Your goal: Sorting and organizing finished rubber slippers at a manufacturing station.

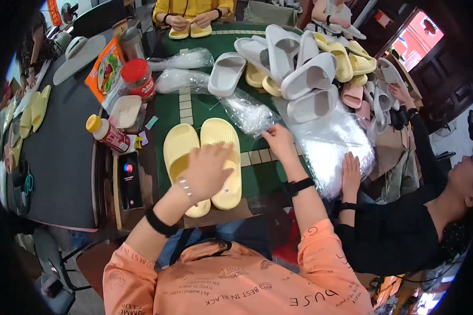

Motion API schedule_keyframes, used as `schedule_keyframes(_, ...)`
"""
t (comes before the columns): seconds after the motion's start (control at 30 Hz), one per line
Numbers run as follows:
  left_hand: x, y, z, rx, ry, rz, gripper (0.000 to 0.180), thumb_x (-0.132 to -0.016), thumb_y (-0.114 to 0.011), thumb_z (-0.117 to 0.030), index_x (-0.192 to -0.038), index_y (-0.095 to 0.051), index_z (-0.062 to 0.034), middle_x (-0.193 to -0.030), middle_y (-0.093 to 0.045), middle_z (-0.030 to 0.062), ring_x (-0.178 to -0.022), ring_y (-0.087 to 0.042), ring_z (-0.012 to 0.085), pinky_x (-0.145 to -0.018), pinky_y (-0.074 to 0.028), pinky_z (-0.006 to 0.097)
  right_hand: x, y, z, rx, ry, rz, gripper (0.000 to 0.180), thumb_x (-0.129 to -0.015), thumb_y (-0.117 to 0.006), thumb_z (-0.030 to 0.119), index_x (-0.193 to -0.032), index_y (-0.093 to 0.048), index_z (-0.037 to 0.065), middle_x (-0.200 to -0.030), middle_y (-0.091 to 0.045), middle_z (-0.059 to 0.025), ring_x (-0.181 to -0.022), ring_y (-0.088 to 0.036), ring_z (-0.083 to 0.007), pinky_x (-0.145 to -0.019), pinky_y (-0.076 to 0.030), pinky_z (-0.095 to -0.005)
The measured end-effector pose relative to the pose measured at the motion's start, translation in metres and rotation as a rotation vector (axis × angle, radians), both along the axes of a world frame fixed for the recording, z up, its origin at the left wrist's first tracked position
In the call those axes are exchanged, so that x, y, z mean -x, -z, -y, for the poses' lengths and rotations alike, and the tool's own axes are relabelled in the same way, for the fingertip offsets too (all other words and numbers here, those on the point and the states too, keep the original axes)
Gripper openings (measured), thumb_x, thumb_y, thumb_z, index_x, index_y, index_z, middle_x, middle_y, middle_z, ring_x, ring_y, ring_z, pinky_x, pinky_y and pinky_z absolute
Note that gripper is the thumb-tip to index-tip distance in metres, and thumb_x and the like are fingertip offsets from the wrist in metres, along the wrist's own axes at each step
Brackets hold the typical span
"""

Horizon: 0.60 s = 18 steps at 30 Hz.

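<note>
Pale yellow, the pair of slippers [219,137] lies side by side at the near edge of the green worktop [263,181], left of its middle, toes toward the far edge. The left hand [210,167] is laid palm down across their straps, its fingers extended and grasping nothing; whether it presses, I cannot tell. To its right, the right hand [283,144] pinches the near end of a clear plastic bag [249,116] between thumb and fingers.

Grey slippers [307,76] are heaped toward the worktop's far right corner, some yellow ones among them. Nearer, along the right edge, is a stack of clear bags [326,152], with a co-worker's hand [350,173] on it. By the left edge lie a dark phone [131,181] and, farther up, a yellow-capped bottle [110,135] and a red-lidded jar [138,79].
</note>
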<state>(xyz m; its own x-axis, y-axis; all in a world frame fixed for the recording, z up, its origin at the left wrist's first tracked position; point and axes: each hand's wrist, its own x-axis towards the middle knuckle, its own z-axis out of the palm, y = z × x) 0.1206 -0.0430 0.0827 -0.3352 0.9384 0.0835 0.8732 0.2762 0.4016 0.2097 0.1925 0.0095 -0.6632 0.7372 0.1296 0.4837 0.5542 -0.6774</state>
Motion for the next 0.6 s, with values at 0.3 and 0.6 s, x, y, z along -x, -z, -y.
schedule_keyframes(0.3,-0.015,0.023,-0.101,0.112,0.138,0.062,0.036,-0.078,-0.052,-0.013,-0.113,-0.048,-0.0019,-0.105,-0.051,0.0155,-0.098,-0.049,0.0308,-0.082,-0.042,0.039,0.01,0.004,-0.01,0.037,0.0,0.031,0.021,-0.077,-0.057,0.02,-0.075,-0.059,0.0,-0.071,-0.061,-0.0174,-0.07,-0.059,-0.033,-0.062,-0.046,-0.039)
schedule_keyframes(0.6,-0.004,0.057,-0.135,-0.156,0.198,0.065,0.032,-0.075,-0.051,-0.007,-0.107,-0.052,-0.0035,-0.11,-0.051,0.0147,-0.101,-0.05,0.0303,-0.087,-0.041,0.038,-0.069,-0.035,0.028,0.076,-0.1,-0.129,0.016,-0.082,-0.052,0.017,-0.082,-0.053,0.001,-0.07,-0.058,-0.0182,-0.068,-0.057,-0.0345,-0.061,-0.044,-0.0408)
